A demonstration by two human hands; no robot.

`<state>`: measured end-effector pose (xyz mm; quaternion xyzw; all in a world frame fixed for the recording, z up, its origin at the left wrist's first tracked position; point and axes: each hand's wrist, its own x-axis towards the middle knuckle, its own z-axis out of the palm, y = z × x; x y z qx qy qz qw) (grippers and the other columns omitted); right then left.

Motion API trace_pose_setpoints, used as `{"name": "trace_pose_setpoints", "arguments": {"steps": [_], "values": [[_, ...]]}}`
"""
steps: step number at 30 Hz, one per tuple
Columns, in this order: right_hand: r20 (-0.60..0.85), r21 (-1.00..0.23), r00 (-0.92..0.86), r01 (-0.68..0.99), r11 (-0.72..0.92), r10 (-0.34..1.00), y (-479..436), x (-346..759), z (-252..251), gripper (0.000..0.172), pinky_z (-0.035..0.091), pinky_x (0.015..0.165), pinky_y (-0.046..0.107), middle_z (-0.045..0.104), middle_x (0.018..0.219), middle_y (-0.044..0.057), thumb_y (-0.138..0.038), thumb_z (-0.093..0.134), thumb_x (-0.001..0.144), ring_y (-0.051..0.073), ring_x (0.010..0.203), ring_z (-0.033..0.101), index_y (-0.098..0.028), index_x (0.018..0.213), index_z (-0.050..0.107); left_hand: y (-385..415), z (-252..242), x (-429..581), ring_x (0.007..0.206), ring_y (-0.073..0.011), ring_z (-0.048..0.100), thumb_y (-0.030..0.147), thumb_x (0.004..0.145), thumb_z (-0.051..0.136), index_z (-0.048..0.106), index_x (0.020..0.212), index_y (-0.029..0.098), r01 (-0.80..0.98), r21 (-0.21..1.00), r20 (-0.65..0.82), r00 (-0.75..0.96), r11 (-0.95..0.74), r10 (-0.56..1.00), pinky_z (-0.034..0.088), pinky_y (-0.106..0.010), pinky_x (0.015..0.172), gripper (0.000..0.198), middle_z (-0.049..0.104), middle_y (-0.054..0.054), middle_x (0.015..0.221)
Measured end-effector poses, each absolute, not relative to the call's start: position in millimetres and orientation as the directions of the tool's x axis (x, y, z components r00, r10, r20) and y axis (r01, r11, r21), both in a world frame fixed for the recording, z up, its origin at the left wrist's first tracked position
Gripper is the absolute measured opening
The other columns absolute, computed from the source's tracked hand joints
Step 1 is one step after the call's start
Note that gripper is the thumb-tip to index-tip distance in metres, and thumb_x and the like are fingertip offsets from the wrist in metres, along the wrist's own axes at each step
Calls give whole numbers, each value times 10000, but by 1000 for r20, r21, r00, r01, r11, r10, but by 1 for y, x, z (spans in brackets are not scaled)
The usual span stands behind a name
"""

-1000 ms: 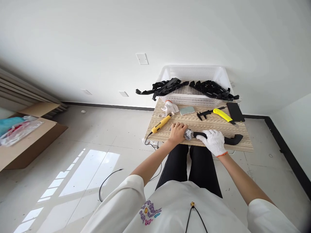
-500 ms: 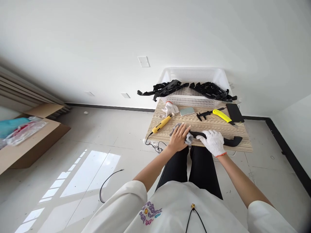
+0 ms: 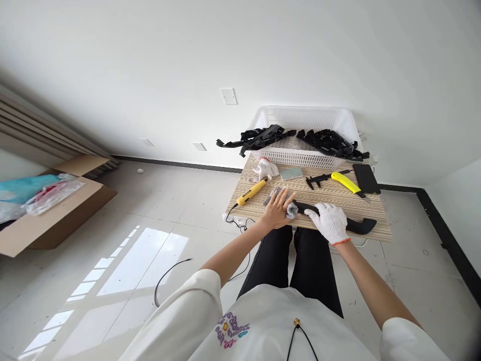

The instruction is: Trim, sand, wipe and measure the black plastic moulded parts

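Note:
A long black curved plastic part (image 3: 361,226) lies across the front of the small wooden table, its flared end to the right. My right hand (image 3: 330,221), in a white knit glove with an orange cuff, is closed over its middle. My bare left hand (image 3: 276,211) grips a crumpled grey cloth (image 3: 292,210) around the left stretch of the part, fingers somewhat spread. The hand and cloth hide that end. Left of them lies a yellow corded tool (image 3: 251,192), and behind it a spare white glove (image 3: 265,170).
On the tabletop (image 3: 308,194) lie a pale green-grey block (image 3: 291,173), a black caliper (image 3: 318,180), a yellow utility knife (image 3: 346,183) and a dark flat rectangle (image 3: 366,179). A white basket (image 3: 300,158) with black plastic parts stands behind. An open carton (image 3: 86,200) is at left.
The fingers of my left hand have spread a little on the cloth. My right hand keeps its hold on the black part. The whole view has shifted slightly.

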<state>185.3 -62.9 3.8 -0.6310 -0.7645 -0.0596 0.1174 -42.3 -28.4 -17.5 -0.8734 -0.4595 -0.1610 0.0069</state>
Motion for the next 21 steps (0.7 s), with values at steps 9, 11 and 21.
{"name": "trace_pose_setpoints", "arguments": {"steps": [9,11,21], "values": [[122,17,-158,987,157,980,-55,198,6,242,338,777,352,684,1002,125,-258,495,910,260,934,608,-136,1074,624,-24,-19,35,1519,-263,243,658,972,282,244,1580,166,659,216,321,649,-721,689,177,-447,1246,783,238,-106,1645],[120,12,-159,987,158,980,-53,199,5,247,344,780,348,690,999,123,-250,479,920,258,940,617,-133,1083,624,-21,-17,32,1513,-244,259,635,987,265,263,1574,182,621,231,326,676,-749,660,188,-422,1242,742,260,-91,1641],[57,79,-179,982,175,982,-30,193,16,524,366,657,302,705,810,177,-422,227,1045,244,730,675,-97,1077,638,16,-8,-29,1267,-261,504,496,1015,349,554,1378,253,706,254,326,580,-660,746,319,-447,1136,483,593,-97,1337]]}}
